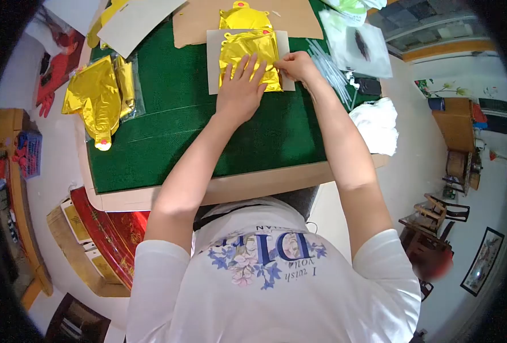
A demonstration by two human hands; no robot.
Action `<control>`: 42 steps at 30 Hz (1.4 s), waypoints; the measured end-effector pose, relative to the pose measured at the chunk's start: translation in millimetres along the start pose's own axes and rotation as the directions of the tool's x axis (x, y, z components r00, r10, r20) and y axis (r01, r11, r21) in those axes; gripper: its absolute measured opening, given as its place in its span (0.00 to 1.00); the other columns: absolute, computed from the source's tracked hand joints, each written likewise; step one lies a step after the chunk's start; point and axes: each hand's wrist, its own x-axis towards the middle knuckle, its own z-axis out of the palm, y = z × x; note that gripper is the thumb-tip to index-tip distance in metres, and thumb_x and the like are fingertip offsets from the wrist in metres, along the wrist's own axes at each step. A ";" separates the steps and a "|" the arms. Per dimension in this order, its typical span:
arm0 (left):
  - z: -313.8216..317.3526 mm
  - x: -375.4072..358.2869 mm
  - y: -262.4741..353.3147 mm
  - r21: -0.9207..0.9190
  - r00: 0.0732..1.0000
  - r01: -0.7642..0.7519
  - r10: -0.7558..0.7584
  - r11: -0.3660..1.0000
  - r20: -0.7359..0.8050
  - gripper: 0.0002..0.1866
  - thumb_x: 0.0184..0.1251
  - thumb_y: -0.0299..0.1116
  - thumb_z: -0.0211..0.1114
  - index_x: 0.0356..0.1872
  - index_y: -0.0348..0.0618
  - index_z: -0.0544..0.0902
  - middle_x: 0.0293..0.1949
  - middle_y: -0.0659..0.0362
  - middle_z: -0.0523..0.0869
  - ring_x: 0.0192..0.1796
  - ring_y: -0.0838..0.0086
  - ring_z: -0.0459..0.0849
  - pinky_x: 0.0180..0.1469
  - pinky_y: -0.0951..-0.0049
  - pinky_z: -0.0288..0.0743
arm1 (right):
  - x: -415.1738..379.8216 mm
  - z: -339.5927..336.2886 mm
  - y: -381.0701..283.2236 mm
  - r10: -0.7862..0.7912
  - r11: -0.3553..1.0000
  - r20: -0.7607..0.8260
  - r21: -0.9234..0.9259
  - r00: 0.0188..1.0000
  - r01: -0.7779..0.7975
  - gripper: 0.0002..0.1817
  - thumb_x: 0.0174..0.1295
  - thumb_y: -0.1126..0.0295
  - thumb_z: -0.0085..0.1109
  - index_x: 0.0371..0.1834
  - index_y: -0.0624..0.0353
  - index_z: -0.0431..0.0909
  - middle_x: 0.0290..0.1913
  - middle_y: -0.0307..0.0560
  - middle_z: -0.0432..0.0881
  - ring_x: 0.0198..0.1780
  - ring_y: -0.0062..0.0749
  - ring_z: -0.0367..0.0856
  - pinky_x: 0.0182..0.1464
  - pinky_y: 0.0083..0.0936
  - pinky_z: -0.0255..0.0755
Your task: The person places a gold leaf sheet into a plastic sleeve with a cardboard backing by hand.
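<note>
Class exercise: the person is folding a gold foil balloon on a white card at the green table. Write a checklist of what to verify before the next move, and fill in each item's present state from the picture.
1. Left hand lies flat on the gold balloon, pressing it down: ok.
2. Right hand pinches the balloon's right edge: ok.
3. Balloon lies within the white card: ok.
4. Card rests fully on the green mat: not ok, its top overlaps the brown cardboard.
5. Fold is crisp under the palm: cannot tell, hidden.
6. Pile of gold balloons sits apart on the left: ok.
</note>
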 end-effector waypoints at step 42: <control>-3.3 0.4 1.5 0.030 0.999 -0.010 0.009 0.999 0.045 0.26 0.76 0.52 0.45 0.72 0.61 0.66 0.74 0.60 0.63 0.77 0.65 0.56 0.76 0.51 0.46 | -3.5 7.0 -6.3 0.024 0.998 -0.024 -0.064 0.999 -0.025 0.09 0.60 0.70 0.60 0.29 0.65 0.79 0.20 0.39 0.77 0.20 0.22 0.72 0.22 0.20 0.65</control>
